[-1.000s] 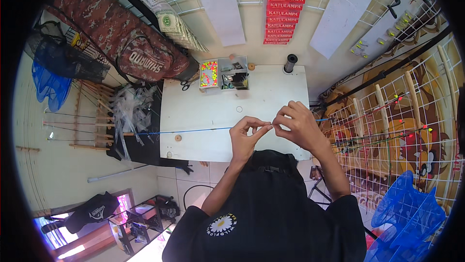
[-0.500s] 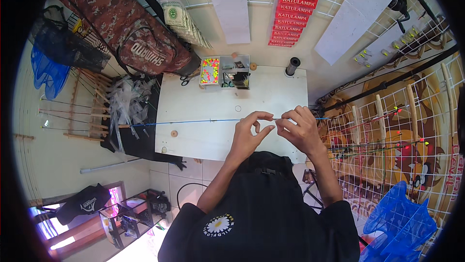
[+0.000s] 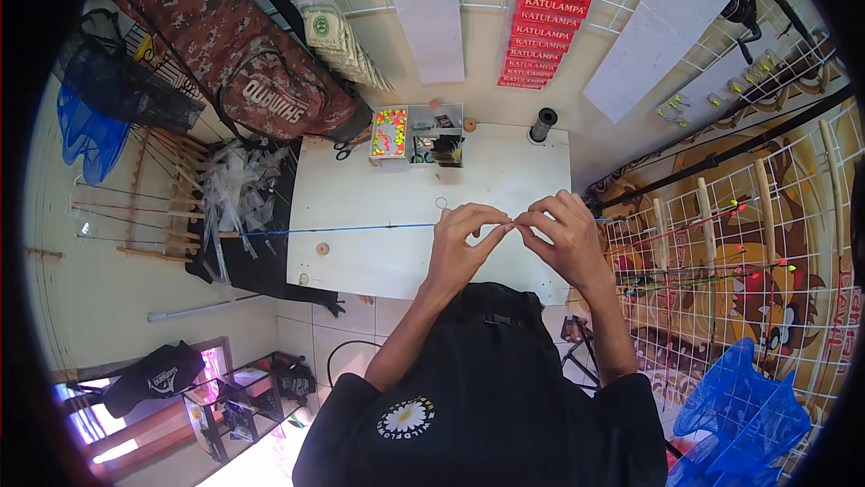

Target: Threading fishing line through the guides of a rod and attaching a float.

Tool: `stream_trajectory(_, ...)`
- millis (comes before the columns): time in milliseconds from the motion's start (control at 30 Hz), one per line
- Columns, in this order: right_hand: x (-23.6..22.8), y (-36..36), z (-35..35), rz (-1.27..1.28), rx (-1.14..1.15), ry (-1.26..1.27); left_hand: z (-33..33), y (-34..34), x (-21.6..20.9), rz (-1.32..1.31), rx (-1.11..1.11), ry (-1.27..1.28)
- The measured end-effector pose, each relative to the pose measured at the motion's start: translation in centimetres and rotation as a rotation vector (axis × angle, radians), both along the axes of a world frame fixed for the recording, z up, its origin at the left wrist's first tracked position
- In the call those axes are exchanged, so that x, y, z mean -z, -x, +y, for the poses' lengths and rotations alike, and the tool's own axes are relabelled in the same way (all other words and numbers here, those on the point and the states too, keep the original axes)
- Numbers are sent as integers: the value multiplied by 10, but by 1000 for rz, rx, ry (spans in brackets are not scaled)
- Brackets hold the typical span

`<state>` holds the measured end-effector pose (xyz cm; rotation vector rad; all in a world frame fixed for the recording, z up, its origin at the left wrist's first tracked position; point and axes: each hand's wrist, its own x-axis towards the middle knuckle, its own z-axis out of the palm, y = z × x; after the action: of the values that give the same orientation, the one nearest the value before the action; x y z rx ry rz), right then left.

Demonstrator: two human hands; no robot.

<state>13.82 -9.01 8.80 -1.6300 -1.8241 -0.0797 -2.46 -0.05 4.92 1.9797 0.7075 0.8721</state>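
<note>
A slim blue rod (image 3: 347, 228), which looks like a fishing rod, runs from left to right above the white table (image 3: 378, 190). My left hand (image 3: 455, 248) and my right hand (image 3: 569, 239) meet over the table's right half, beside the rod. Thumb and forefinger of each are pinched together, and the fingertips almost touch. Whatever lies in the pinches is too small to make out. Both hands hide part of the rod, which shows again to the right of my right hand.
A box of bright beads (image 3: 389, 133), scissors (image 3: 343, 152) and a black cylinder (image 3: 542, 125) are at the table's far side. A wooden disc (image 3: 323, 249) lies at left. Clear plastic sleeves (image 3: 236, 190) hang left; a wire grid (image 3: 712, 271) holds floats at right.
My hands have drawn together until their fingertips nearly meet. The left thumb and forefinger, apart before, are now pinched shut.
</note>
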Motion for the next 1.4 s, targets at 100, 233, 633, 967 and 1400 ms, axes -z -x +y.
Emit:
stream_trajectory(100,-1,0,1,-3,5,20,-3,0,-2,-33,-44,-30)
stream_trajectory(233,-1,-2,4,-17,12,24,-1,5,-10,143,41,50)
stream_trajectory(633,-17,-4,6,-77,-100,116,28,15,-15,176,419,306)
stream_trajectory(967,-21,-8,6,-45,-123,152,30,15,-23,249,458,308)
stream_trajectory(1400,-18,-1,0,-57,-139,55,24,13,-31,140,288,-69)
